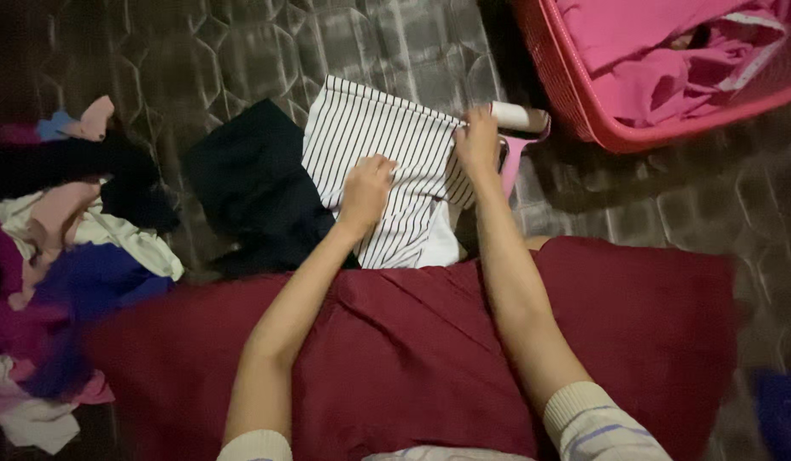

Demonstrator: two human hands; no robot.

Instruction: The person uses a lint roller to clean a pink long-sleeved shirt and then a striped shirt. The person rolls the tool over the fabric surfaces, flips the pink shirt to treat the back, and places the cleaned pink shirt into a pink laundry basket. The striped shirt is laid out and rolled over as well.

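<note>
Quilted bedding lay beneath a striped shirt (387, 162). Left hand (366, 189) pressed it clenched; right hand (478, 141) gripped a lint roller (519, 119) just beyond, apparently mid-cleaning; steady strokes seemed needed.

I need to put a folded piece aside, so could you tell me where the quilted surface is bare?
Bare quilted surface lies beyond the striped garment and dark garment, and right of the lint roller, below the pink basket. The clothes pile crowds the left; the hands work at the middle.
</note>
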